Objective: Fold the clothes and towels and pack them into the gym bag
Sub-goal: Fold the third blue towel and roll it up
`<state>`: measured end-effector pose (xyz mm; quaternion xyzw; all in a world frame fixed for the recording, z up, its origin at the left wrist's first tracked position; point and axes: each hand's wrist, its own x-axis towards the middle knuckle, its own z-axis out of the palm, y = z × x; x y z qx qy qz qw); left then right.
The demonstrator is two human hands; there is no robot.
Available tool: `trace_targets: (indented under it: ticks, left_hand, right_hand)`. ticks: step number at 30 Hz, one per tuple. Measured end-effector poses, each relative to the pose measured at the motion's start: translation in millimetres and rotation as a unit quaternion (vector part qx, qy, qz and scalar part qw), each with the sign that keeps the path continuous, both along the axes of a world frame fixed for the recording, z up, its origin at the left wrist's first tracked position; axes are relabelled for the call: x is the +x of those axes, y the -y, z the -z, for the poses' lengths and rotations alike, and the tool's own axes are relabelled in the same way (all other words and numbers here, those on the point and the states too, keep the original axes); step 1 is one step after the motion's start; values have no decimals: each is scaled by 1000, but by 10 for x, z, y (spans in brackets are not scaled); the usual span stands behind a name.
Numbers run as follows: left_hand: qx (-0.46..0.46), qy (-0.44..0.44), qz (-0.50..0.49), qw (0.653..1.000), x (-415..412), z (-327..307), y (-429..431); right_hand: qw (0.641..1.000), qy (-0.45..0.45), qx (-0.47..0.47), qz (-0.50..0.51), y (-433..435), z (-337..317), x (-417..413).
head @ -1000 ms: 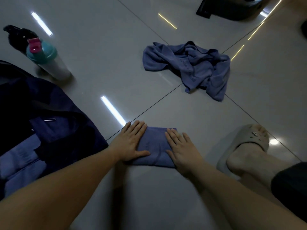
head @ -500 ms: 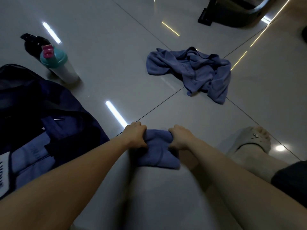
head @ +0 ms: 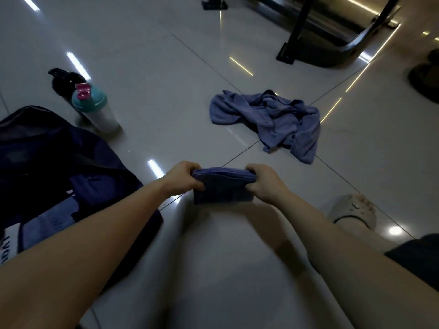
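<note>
A folded blue towel point(head: 223, 187) hangs just above the tiled floor in the middle of the view. My left hand point(head: 181, 178) grips its left end and my right hand point(head: 266, 184) grips its right end. A second blue cloth point(head: 273, 119) lies crumpled on the floor farther away, to the right. The dark navy gym bag point(head: 47, 157) sits open at the left, with folded blue pieces point(head: 45, 224) inside it.
A shaker bottle point(head: 95, 108) with a teal lid stands beyond the bag, a black bottle point(head: 63, 79) behind it. My foot in a beige slipper point(head: 354, 210) is at the right. A black equipment frame point(head: 332, 36) stands at the far right.
My hands went from pressing flat on the folded towel to gripping its two ends. They have lifted it off the floor.
</note>
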<state>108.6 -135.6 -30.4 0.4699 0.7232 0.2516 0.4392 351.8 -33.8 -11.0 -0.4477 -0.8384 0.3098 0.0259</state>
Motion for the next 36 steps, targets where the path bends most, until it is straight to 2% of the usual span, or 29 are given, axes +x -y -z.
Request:
trace_targets:
  ticks: [1,3,5,6,7,11,13,16,18,21,26,29,33,36]
  left_hand:
    - [31,-23,-9,999,-18,-31,15]
    - [118,-155,10,981,-14,-31,88]
    - [220,-286,81,929,56,65,234]
    - [241,-320,110,910,102,156,336]
    - [238,-348,128,898,153,263,452]
    - [81,-373,171,908,322,654,918]
    - [80,-378,196,901,379,748,1049]
    - [137,-398,207,883,430,776,1099]
    - [145,-398,221,878,432,809,1120]
    - [94,-341,188,916,402,765,1092]
    - [20,-269,90,959,355,599,911]
    - [-53,-174,32,983,322,571,761]
    - [-91,-111,-40,989,297,582,631]
    - [-110,-120,-62,985,298,628,575]
  right_hand:
    - [999,-4,39,2,14,-51,-12]
    - [994,1,112,-6,98,-76,-41]
    - [985,16,165,-39,251,18,-41]
    - [981,33,180,-60,346,103,-21]
    - [978,54,184,-78,448,201,24]
    - [971,127,144,-139,853,594,294]
    - [968,127,139,-167,975,664,373]
    - [969,101,151,-169,953,687,414]
    - [968,95,150,-178,916,696,450]
    - [972,103,125,-168,885,736,503]
    - [992,109,34,-61,821,671,476]
    - [996,79,-37,-2,758,702,459]
    - [990,38,-110,77,669,749,416]
    - [988,17,-109,108,608,799,358]
